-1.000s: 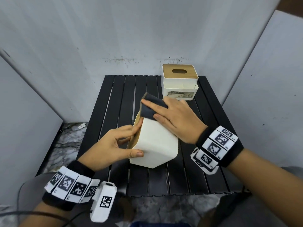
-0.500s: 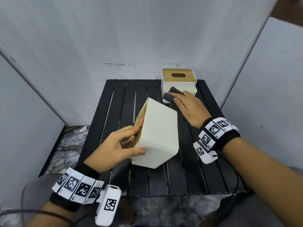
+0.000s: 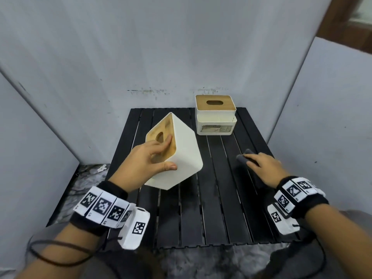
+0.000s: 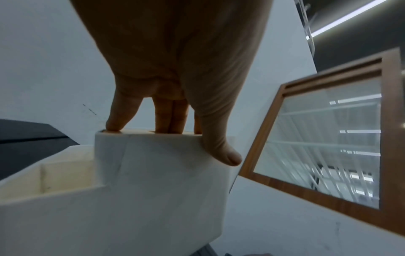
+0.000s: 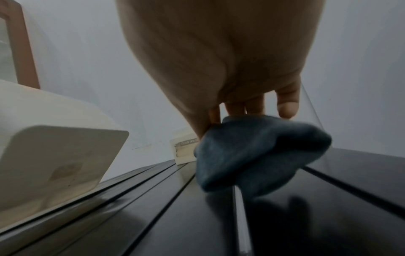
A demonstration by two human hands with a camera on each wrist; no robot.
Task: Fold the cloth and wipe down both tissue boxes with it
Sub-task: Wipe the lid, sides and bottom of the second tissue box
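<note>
A white tissue box with a wooden lid (image 3: pixel 181 150) is tilted on its edge on the black slatted table (image 3: pixel 211 208). My left hand (image 3: pixel 153 158) grips it, fingers on the wooden lid and thumb on the white side (image 4: pixel 219 152). A second white tissue box with a wooden lid (image 3: pixel 215 115) stands upright at the table's far right. My right hand (image 3: pixel 259 164) holds the folded dark blue-grey cloth (image 3: pixel 244 157) low over the table's right side; the cloth (image 5: pixel 258 155) hangs bunched from the fingers just above the slats.
Grey wall panels close in the table at the back and both sides. A marbled floor (image 3: pixel 86 178) shows to the left of and below the table. A wood-framed window (image 4: pixel 324 149) appears in the left wrist view.
My right hand has drawn the cloth away from the far box, back and to the right, low over the table. My left hand has turned the tilted box so its wooden lid shows more.
</note>
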